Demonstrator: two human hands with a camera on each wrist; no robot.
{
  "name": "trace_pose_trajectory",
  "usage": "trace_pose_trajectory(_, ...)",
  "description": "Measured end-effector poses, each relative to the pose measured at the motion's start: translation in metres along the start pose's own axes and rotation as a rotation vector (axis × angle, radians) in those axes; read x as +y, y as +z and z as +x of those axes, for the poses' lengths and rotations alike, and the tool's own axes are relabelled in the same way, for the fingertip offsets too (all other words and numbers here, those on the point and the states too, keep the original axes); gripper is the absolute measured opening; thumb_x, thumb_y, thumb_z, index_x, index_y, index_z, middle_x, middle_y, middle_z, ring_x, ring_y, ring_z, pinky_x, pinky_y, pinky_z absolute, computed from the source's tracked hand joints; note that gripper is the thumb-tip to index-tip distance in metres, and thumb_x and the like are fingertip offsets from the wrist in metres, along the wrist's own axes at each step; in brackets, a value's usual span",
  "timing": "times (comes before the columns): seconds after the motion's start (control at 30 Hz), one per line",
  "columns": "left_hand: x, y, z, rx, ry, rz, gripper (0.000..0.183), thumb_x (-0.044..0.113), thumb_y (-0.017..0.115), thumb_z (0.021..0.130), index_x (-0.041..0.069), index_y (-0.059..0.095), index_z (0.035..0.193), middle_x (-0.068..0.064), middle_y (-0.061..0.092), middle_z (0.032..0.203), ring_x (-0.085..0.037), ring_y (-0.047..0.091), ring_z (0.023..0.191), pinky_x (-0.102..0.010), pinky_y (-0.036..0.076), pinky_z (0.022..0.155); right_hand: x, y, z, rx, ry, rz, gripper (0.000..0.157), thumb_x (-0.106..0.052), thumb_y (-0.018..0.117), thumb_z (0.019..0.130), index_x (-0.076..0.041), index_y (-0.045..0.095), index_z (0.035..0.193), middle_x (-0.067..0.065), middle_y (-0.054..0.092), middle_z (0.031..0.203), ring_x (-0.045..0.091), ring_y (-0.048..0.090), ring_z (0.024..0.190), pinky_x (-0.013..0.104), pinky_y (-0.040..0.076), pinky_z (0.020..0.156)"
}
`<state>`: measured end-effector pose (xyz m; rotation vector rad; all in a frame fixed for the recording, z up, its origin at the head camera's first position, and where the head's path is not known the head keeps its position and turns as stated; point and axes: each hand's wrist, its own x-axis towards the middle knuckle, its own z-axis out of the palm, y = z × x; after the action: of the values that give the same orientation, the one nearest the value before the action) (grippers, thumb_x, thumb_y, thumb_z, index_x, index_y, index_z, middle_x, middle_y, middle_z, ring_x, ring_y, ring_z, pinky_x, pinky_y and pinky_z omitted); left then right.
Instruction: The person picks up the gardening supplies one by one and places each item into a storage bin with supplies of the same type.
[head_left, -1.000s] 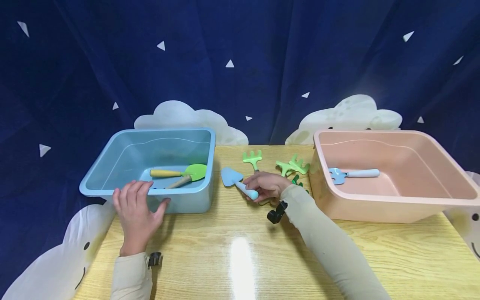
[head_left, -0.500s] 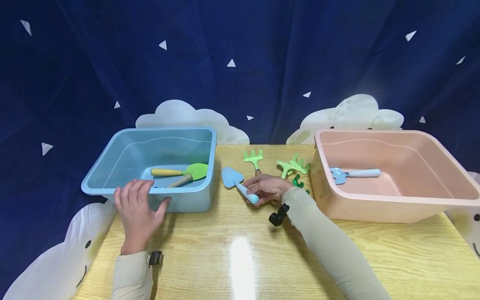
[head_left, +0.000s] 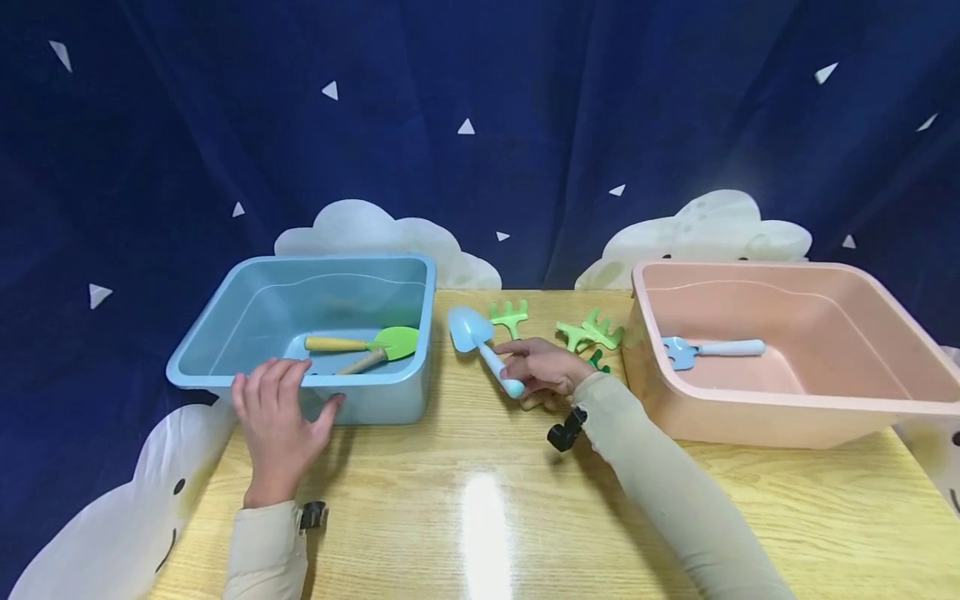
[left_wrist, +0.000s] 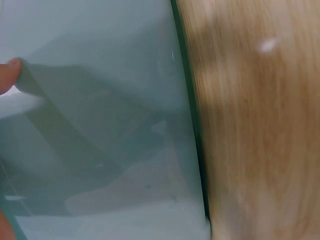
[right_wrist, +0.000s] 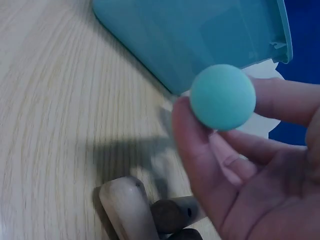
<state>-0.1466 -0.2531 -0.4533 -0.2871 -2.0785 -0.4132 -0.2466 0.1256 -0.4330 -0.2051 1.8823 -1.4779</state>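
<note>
Right hand (head_left: pixel 543 371) is pinching the light-blue trowel (head_left: pixel 487 354) by its handle, just right of the blue bin (head_left: pixel 352 404), while the left hand (head_left: pixel 279 425) is gripping that bin's near rim. Green shovel (head_left: pixel 386 342) and wooden-handled tool (head_left: pixel 363 362) are lying inside it; a blue slotted tool (head_left: pixel 716 348) is lying in the pink bin (head_left: pixel 750 425), well to its right. Seemingly, the work is partly done, with green rakes (head_left: pixel 510 317) between the bins apparently awaiting handling. No readable writing is showing.

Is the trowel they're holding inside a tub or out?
Out: the right hand holds the blue trowel between the blue tub and the pink tub.
</note>
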Motion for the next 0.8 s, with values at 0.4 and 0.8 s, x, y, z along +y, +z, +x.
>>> trace_pose_trajectory(0.4,0.001,0.0,0.0,-0.005,-0.004,-0.008,0.061,0.037,0.073,0.072,0.001,0.061,0.12,-0.02,0.061,0.119,-0.041,0.047,0.118,-0.059,0.02,0.114,-0.004,-0.009,0.002,0.058,-0.115,0.057,0.064,-0.003,0.058,0.096,-0.014,0.036,0.154,0.027,0.047,0.146,0.034,0.067,0.106,0.038,0.059,0.076)
trace_pose_trajectory(0.8,0.001,0.0,0.0,-0.008,-0.005,-0.005,0.061,0.038,0.072,0.074,0.001,0.06,0.12,-0.02,0.06,0.119,-0.041,0.047,0.119,-0.057,0.019,0.117,-0.02,-0.016,-0.001,0.12,-0.141,0.045,0.064,-0.001,0.058,0.095,-0.015,0.036,0.154,0.024,0.051,0.142,0.015,0.07,0.09,0.053,0.056,0.09)
